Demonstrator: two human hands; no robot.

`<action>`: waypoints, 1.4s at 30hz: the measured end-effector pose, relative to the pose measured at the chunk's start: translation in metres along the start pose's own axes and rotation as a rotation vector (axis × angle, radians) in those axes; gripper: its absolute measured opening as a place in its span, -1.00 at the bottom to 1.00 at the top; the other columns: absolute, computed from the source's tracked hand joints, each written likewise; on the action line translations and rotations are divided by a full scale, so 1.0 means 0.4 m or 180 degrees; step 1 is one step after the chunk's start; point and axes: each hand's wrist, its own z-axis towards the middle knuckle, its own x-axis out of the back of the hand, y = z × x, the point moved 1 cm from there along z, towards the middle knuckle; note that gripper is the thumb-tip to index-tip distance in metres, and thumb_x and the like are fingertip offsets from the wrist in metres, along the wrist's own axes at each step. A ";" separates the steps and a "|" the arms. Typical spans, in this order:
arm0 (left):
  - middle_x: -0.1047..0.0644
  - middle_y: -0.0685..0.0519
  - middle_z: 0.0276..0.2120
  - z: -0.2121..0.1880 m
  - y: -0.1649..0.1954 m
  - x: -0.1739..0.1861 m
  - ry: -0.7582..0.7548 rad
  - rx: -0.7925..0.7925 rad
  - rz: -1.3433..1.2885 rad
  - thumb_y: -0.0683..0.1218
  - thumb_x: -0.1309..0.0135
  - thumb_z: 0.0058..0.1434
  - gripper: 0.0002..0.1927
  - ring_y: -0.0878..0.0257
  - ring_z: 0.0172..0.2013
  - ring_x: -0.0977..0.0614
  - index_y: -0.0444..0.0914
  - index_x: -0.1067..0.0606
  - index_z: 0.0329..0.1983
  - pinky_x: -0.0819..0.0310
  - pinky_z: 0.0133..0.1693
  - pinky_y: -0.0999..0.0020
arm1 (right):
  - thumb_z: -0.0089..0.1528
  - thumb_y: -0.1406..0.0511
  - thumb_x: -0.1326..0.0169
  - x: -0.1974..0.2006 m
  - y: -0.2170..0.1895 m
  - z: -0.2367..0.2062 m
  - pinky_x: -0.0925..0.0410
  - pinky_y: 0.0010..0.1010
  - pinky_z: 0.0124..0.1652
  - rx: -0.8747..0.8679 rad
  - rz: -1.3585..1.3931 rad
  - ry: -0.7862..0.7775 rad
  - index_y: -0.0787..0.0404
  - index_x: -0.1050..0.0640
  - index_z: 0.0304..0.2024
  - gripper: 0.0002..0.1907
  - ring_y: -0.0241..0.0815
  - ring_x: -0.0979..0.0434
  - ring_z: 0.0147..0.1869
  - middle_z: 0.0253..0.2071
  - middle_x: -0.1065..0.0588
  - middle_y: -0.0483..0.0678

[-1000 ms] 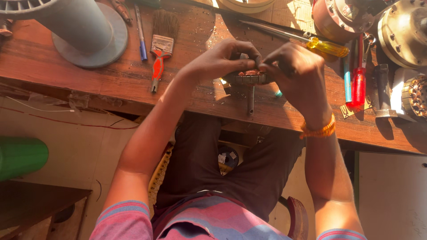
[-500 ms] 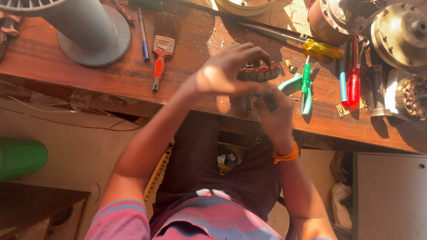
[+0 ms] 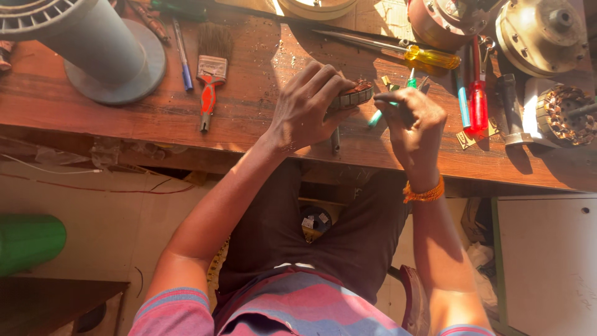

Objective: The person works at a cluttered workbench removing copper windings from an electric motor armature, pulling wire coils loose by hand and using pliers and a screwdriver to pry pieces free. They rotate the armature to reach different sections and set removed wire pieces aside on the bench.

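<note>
My left hand [image 3: 309, 107] presses down on a small round motor winding core [image 3: 352, 96] with copper coils, holding it on the wooden workbench [image 3: 249, 118]. A thin metal shaft [image 3: 336, 140] sticks out below the core toward the bench edge. Just to its right, my right hand [image 3: 415, 122], which wears an orange bracelet, is closed around a teal-handled hand tool [image 3: 378, 116]. The tool's working end is hidden behind the fingers.
A grey pedestal base [image 3: 118, 65], a blue pen [image 3: 183, 55] and a red-handled paintbrush [image 3: 210, 78] lie to the left. Yellow [image 3: 429, 57], blue [image 3: 463, 99] and red [image 3: 477, 102] screwdrivers and motor parts [image 3: 563, 115] crowd the right. A green cylinder [image 3: 25, 242] sits below left.
My right hand left the core, dipped to the bench edge, then came up holding the teal-handled tool that lay on the bench. My left hand kept hold of the core.
</note>
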 end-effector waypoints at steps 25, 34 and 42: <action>-0.70 0.02 -0.10 0.052 -0.168 -0.078 -0.0841 0.1479 -0.2352 0.02 -0.19 0.28 -0.60 0.30 -0.10 -0.70 -0.30 -0.60 0.10 -0.58 -0.02 0.38 | 0.35 0.34 -0.40 -0.082 0.017 0.232 -0.37 -0.41 -0.30 0.0641 -0.0171 -0.0668 0.31 -0.62 -0.20 -0.80 -0.24 -0.56 -0.34 -0.36 -0.56 0.00; -0.53 0.15 -0.21 0.015 -0.220 -0.005 -0.1756 0.1322 -0.3527 0.03 -0.10 0.44 -0.67 0.43 -0.16 -0.53 -0.34 -0.53 0.04 -0.45 -0.10 0.46 | 0.33 0.35 -0.36 -0.048 -0.062 0.117 -0.40 -0.38 -0.23 0.1026 -0.0522 -0.0833 0.26 -0.55 -0.22 -0.80 -0.12 -0.62 -0.23 -0.27 -0.57 -0.03; -0.50 0.13 -0.14 0.037 -0.205 0.016 -0.1853 0.0928 -0.2923 0.15 -0.04 0.47 -0.58 0.35 -0.10 -0.53 -0.30 -0.52 0.07 -0.46 -0.04 0.35 | 0.32 0.47 -0.24 -0.073 -0.072 0.016 -0.41 -0.43 -0.25 0.0306 -0.0143 -0.0609 0.30 -0.59 -0.21 -0.94 -0.17 -0.66 -0.24 -0.28 -0.59 -0.01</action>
